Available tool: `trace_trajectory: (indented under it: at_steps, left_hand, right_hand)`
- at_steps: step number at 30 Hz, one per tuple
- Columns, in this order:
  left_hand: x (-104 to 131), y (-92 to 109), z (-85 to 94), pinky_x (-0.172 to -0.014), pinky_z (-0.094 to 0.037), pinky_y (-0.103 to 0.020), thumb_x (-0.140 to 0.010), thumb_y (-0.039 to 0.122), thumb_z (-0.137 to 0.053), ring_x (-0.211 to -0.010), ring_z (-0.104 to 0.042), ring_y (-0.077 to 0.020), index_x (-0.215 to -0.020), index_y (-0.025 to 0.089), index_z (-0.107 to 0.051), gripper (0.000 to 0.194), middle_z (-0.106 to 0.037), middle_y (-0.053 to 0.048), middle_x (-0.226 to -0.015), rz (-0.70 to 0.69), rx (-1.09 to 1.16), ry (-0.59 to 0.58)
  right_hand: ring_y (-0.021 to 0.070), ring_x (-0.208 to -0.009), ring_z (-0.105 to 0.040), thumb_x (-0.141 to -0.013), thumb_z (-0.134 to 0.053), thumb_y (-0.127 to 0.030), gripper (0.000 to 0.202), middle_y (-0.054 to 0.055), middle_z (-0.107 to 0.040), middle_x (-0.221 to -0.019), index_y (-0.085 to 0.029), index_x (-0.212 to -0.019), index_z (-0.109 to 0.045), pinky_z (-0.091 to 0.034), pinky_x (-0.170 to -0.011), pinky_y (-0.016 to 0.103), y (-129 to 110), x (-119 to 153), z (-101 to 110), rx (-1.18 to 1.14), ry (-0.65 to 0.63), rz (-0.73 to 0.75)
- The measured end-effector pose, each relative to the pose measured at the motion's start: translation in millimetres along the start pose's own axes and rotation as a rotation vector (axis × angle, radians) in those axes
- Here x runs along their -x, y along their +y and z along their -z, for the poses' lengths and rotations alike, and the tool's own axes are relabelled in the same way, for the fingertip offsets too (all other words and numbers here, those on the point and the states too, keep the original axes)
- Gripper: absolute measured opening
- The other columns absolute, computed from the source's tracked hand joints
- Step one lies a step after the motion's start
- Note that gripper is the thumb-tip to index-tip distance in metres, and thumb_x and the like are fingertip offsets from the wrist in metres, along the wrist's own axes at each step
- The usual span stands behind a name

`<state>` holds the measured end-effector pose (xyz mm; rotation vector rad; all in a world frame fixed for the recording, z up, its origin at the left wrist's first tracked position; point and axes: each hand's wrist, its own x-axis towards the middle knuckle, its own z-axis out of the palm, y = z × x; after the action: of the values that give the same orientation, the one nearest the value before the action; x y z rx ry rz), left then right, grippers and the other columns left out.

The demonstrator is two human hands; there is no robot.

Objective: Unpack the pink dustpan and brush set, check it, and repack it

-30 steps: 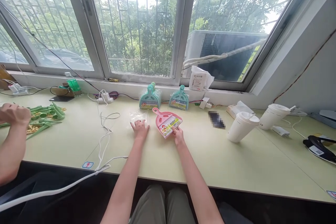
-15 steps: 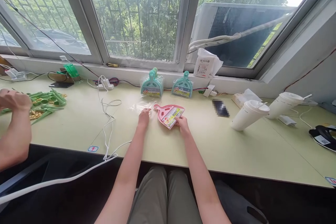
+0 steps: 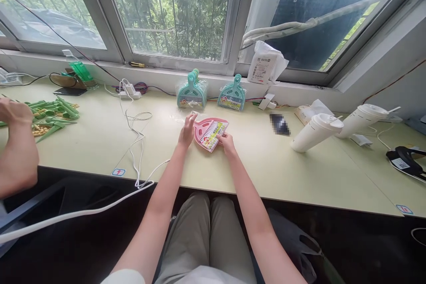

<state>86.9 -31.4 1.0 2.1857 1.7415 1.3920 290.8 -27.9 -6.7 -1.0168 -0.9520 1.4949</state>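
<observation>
Both my hands hold the pink dustpan [image 3: 210,132] between them: left hand [image 3: 187,129] pinches its left edge, right hand [image 3: 226,143] pinches its near right corner.

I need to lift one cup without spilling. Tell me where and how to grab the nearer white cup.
Grip the cup around mid-body, from the front right. It leans with its lid up and right, and the second cup crowds it behind. Keep clear of the lid and straw.

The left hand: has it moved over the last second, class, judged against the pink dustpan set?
Yes. The left hand has left the clear plastic bag and moved right, to the handle end of the pink dustpan set.
</observation>
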Motion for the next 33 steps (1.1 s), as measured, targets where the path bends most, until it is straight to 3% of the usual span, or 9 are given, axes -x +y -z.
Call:
trace_trajectory:
  at_steps: [4, 9, 13, 17, 21, 24, 26, 29, 33]
  left_hand:
    - [0, 5, -3.2, -0.074, -0.055, -0.030, -0.088, 0.005, -0.034, -0.111, -0.057, -0.0212, -0.141, 0.030, -0.033, 0.059, -0.037, -0.011, -0.143, -0.106, -0.041, -0.015]
    - [0, -3, -4.7, -0.079, -0.055, -0.032, -0.087, 0.002, -0.030, -0.107, -0.059, -0.0191, -0.140, 0.029, -0.034, 0.059, -0.040, -0.011, -0.140, -0.021, -0.005, 0.044]
    - [0, 0, -7.2, -0.088, -0.052, -0.036, -0.090, 0.007, -0.032, -0.116, -0.055, -0.0200, -0.137, 0.027, -0.038, 0.052, -0.040, -0.011, -0.140, -0.064, 0.088, 0.006]
    - [-1, 12, -8.1, -0.107, -0.038, -0.044, -0.091, 0.020, -0.044, -0.137, -0.033, -0.0243, -0.129, 0.023, -0.047, 0.039, -0.035, -0.011, -0.144, -0.120, 0.216, 0.034]
    - [-5, 11, -2.3, -0.113, -0.026, -0.048, -0.083, 0.042, -0.060, -0.143, -0.018, -0.0288, -0.137, 0.021, -0.037, 0.062, -0.023, -0.016, -0.150, 0.288, 0.386, 0.386]
    - [-10, 1, 5.8, -0.113, -0.027, -0.045, -0.085, 0.056, -0.051, -0.143, -0.021, -0.0250, -0.142, 0.025, -0.028, 0.069, -0.026, -0.014, -0.150, 0.597, 0.653, 0.510]
    - [-13, -5, 10.1, -0.110, -0.032, -0.042, -0.086, 0.062, -0.044, -0.139, -0.032, -0.0225, -0.142, 0.026, -0.026, 0.069, -0.032, -0.012, -0.147, 0.690, 0.925, 0.446]
    - [-14, -5, 12.2, -0.101, -0.042, -0.039, -0.086, 0.060, -0.044, -0.125, -0.051, -0.0224, -0.141, 0.024, -0.032, 0.067, -0.048, -0.012, -0.138, 0.649, 1.278, 0.178]
    - [-13, 0, 10.7, -0.090, -0.048, -0.036, -0.077, 0.036, -0.066, -0.099, -0.065, -0.0202, -0.138, 0.022, -0.041, 0.068, -0.065, -0.009, -0.117, 0.576, 1.316, -0.055]
  right_hand:
    - [0.0204, -0.083, -0.067, -0.067, -0.069, -0.020, 0.025, 0.009, -0.071, -0.096, -0.013, -0.090, -0.064, -0.058, -0.069, 0.032, 1, 1, -1, -0.011, 0.128, 0.070]
    - [0.0193, -0.088, -0.066, -0.066, -0.069, -0.024, 0.029, 0.008, -0.070, -0.100, -0.014, -0.093, -0.063, -0.057, -0.070, 0.029, 0, 0, 2, -0.086, 0.223, 0.147]
    - [0.0184, -0.080, -0.066, -0.065, -0.071, -0.023, 0.027, 0.007, -0.071, -0.091, -0.014, -0.089, -0.063, -0.057, -0.066, 0.030, 3, -3, 1, -0.034, 0.218, 0.114]
    - [0.0174, -0.077, -0.066, -0.065, -0.072, -0.023, 0.026, 0.006, -0.070, -0.087, -0.014, -0.087, -0.063, -0.057, -0.066, 0.030, 5, -2, -3, -0.030, 0.137, 0.097]
    - [0.0167, -0.083, -0.066, -0.067, -0.072, -0.026, 0.029, 0.006, -0.069, -0.095, -0.015, -0.092, -0.063, -0.058, -0.072, 0.030, 2, 1, -4, -0.113, 0.086, 0.152]
    - [0.0163, -0.086, -0.065, -0.068, -0.072, -0.028, 0.032, 0.006, -0.068, -0.100, -0.015, -0.095, -0.063, -0.058, -0.075, 0.030, -1, 3, -4, -0.165, 0.052, 0.195]
    - [0.0162, -0.087, -0.065, -0.068, -0.073, -0.028, 0.033, 0.006, -0.068, -0.101, -0.016, -0.096, -0.063, -0.058, -0.076, 0.031, -2, 4, -5, -0.170, 0.034, 0.206]
    - [0.0162, -0.086, -0.065, -0.067, -0.073, -0.029, 0.033, 0.006, -0.068, -0.098, -0.016, -0.096, -0.063, -0.058, -0.076, 0.031, -2, 4, -7, -0.146, 0.013, 0.208]
    - [0.0167, -0.085, -0.065, -0.067, -0.074, -0.031, 0.033, 0.006, -0.068, -0.096, -0.016, -0.094, -0.064, -0.058, -0.074, 0.032, -2, 5, -8, -0.106, -0.003, 0.205]
